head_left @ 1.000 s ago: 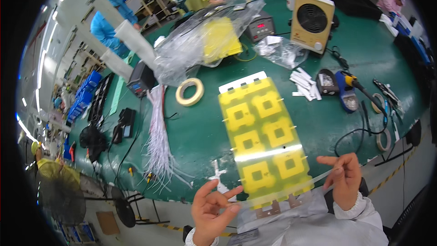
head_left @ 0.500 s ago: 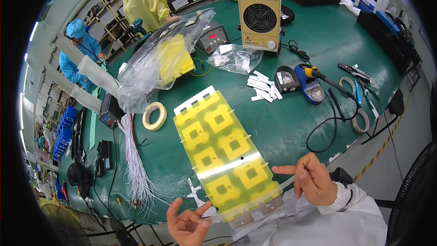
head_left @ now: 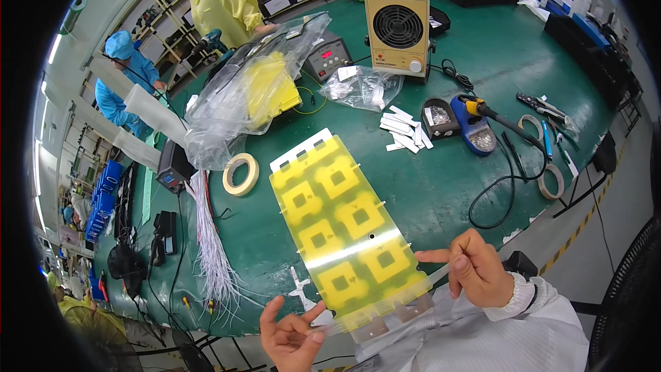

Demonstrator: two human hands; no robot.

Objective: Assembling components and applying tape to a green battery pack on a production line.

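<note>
While yellow flex panel lies flat on green table, near edge overhanging toward us, we pinch clear tape strip stretched across its lower end: left hand grips one end, right hand other, index extended. Tape roll sits just left.

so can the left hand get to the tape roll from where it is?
Probably not right away: the left hand is pinching a clear strip at the yellow panel's near end. The tape roll lies farther up the green table, with nothing between.
</note>
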